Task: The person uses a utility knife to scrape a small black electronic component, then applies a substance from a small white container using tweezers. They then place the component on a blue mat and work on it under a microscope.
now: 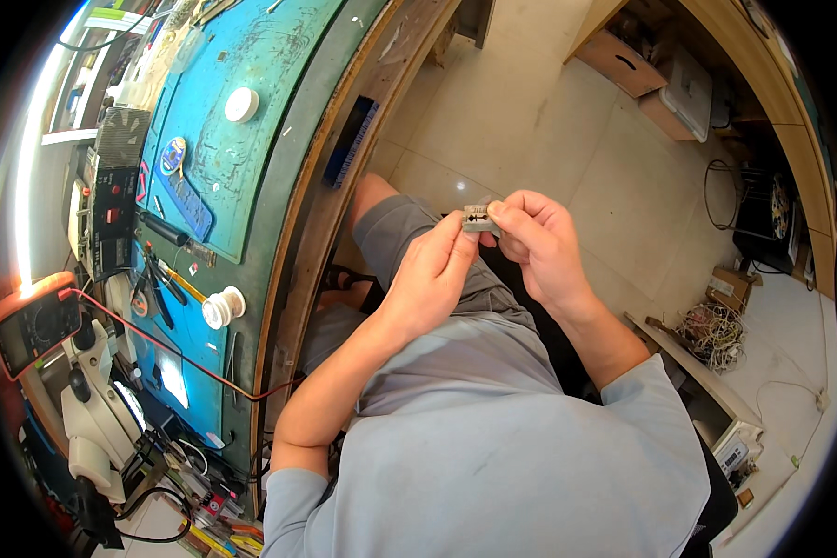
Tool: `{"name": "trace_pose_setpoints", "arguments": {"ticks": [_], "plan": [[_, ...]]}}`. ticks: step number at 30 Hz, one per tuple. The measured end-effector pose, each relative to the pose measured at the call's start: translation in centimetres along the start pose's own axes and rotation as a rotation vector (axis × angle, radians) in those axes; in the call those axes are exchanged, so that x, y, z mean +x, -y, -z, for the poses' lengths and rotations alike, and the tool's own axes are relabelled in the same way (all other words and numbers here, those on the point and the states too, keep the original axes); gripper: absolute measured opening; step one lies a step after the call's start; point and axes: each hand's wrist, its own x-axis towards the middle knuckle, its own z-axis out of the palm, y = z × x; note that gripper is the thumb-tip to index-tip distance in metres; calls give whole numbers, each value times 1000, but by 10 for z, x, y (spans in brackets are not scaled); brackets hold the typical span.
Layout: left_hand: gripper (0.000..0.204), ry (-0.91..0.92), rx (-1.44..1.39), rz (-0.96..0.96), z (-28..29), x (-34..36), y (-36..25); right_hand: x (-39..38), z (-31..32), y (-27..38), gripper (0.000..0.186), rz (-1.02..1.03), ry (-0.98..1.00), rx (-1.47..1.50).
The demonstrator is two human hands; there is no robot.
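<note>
A small flat metal piece with a slot cut through its middle, like a razor blade [479, 218], is held over the lap. My left hand [432, 274] pinches its left end with the thumb and fingers. My right hand [539, 246] grips the right end between thumb and curled forefinger. Both hands are close together, away from the bench to their left.
The bench's blue mat [214, 74] carries white spools [222, 307], a blue ruler [184, 200] and hand tools [158, 288]. Beside it stand a multimeter [33, 327] and microscope [98, 418]. Right: cardboard boxes [614, 65] and tangled cables [707, 339].
</note>
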Motion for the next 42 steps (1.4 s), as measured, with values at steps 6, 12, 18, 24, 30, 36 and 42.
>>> {"name": "trace_pose_setpoints", "arguments": {"ticks": [6,12,18,24,30,36,42], "plan": [[27,-4,143,-45,3,2,-7,0,-4,1,19,47,-42,-16],[30,19,51,-17,-3,-4,1,13,12,10,22,123,-102,88],[31,19,33,70,5,3,-1,2,2,8,25,-5,-69,-6],[31,12,47,89,5,1,0,1,4,8,24,-41,-20,16],[29,12,47,89,5,1,1,0,2,8,22,-60,-20,-1],[29,23,17,59,4,0,2,-2,2,7,23,-67,-15,4],[27,32,30,86,3,-2,-1,-4,5,7,23,-51,-5,16]]}}
